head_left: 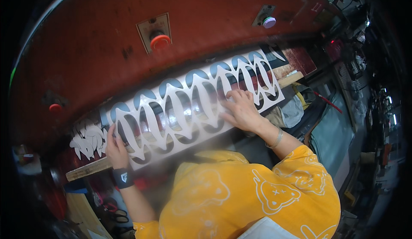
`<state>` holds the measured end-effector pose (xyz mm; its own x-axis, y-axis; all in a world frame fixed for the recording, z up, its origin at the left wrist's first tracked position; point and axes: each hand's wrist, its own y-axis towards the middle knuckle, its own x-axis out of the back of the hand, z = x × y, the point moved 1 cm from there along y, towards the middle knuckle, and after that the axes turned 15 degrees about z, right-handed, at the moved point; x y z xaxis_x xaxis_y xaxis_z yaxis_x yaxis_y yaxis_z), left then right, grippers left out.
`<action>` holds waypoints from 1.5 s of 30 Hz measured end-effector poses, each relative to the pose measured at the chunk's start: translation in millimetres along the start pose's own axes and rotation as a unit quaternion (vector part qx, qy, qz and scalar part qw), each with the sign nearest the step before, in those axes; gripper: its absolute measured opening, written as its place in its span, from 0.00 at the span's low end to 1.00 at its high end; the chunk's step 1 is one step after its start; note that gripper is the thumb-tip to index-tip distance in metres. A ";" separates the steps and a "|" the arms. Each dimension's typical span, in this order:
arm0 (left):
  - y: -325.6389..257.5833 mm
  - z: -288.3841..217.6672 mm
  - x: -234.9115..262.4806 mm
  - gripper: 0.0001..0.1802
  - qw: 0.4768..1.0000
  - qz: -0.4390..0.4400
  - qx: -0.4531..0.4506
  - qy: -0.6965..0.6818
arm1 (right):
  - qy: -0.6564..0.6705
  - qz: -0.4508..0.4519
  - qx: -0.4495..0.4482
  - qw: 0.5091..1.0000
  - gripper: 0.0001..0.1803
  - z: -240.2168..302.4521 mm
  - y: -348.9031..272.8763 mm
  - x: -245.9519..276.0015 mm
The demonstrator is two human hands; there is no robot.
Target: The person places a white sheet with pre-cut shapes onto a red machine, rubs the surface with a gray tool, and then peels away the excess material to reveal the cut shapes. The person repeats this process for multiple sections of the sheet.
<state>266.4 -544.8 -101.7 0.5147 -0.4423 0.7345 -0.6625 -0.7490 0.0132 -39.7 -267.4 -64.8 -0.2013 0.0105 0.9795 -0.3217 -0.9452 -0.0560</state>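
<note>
A long white sheet (174, 89) with rows of curved cut-out openings lies slantwise in front of me. Dark and shiny surfaces show through its holes, with blue-grey curved areas along the far row. My left hand (116, 149), with a black wristband, holds the sheet's left edge between thumb and fingers. Over the right half, my right hand (243, 111) has its fingers apart and bent, the tips at the strips between openings. A bracelet circles that wrist. A pile of loose white curved pieces (89, 142) lies just left of the sheet.
A large red machine body (98, 37) spans the far side, bearing a red push button (160, 40), a pale purple button (269, 22) and a smaller red knob (55, 107). A wooden strip (88, 169) runs along the near edge. Scissors (121, 216) lie at lower left.
</note>
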 end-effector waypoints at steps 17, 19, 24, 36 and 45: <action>2.4 7.8 0.3 0.21 0.997 0.041 0.040 -0.058 | 0.242 -0.109 -0.123 0.956 0.25 -57.4 128.5 69.9; 1.5 9.1 2.5 0.21 0.997 0.046 0.027 -0.060 | 0.167 -0.098 -0.129 0.973 0.34 -45.5 163.3 54.8; 0.9 5.0 5.8 0.22 0.995 0.055 0.013 -0.082 | 0.169 -0.087 -0.095 0.977 0.28 -45.6 186.3 41.7; 2.2 -5.3 6.5 0.23 0.996 0.050 0.016 -0.070 | 0.137 -0.126 -0.117 0.976 0.25 -115.8 168.6 45.3; 2.6 -4.2 5.8 0.23 0.996 0.049 0.027 -0.070 | 0.070 -0.136 -0.172 0.973 0.25 -107.8 170.0 34.4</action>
<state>265.3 -547.2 -94.6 0.5222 -0.5768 0.6282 -0.6854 -0.7222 -0.0933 -201.1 -392.5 -61.5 -0.1829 0.3118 0.9324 -0.6672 -0.7359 0.1152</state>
